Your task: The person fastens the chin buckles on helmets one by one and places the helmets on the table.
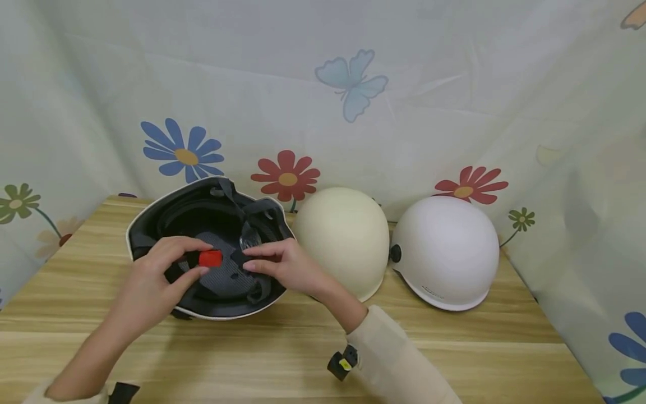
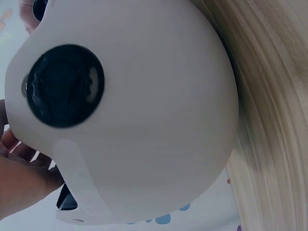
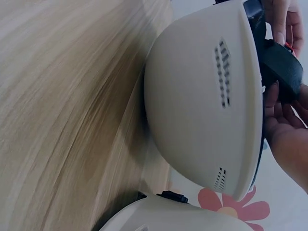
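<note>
An upturned white helmet (image 2: 159, 110) sits at the left of the table, its black lining (image 1: 184, 210) facing up. Over the opening, my left hand (image 1: 156, 275) pinches a red buckle (image 1: 210, 258) between thumb and fingers. Across from it, my right hand (image 1: 290, 266) pinches the end of a black chin strap (image 1: 238, 258) between thumb and forefinger. A short gap separates the two in the head view. The right wrist view shows the wide strap band (image 3: 285, 67) arching above the helmet rim, between both hands.
Right of the upturned helmet stands a cream helmet (image 1: 343, 241), dome up, and beside it a white helmet (image 1: 446, 252) with a black side knob (image 1: 396, 253). All rest on a wooden table (image 1: 282, 359). A flower-printed curtain (image 1: 429, 67) hangs behind.
</note>
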Motion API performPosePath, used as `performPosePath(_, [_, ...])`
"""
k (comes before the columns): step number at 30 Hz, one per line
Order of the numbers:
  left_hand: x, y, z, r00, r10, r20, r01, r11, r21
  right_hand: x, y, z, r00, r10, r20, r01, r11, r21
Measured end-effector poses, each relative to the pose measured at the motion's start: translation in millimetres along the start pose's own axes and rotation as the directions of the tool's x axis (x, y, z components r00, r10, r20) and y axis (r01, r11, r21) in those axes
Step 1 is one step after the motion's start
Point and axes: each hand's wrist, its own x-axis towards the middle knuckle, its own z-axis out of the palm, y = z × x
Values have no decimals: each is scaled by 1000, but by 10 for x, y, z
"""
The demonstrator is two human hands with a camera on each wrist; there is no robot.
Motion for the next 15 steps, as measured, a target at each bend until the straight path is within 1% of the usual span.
performPosePath(3, [-3, 1, 12, 1000, -7, 10, 7, 1000, 4, -8, 11, -6, 1000, -6, 28, 7, 999, -42])
performPosePath(5, [-6, -2, 17, 1000, -11, 14, 11, 1000, 9, -12, 19, -8, 999, -9, 44, 10, 999, -38])
performPosePath(8, [-8, 0, 24, 1000, -8, 25, 8, 1000, 18, -21, 2, -4, 999, -22, 46, 21, 999, 29])
performPosePath(11, [-4, 9, 32, 999, -8, 35, 7, 1000, 24, -42, -83, -2, 998, -51, 36, 47, 994, 103])
performPosePath(15, [0, 11, 36, 999, -8, 38, 7, 1000, 24, -75, -194, -6, 997, -68, 32, 63, 990, 129])
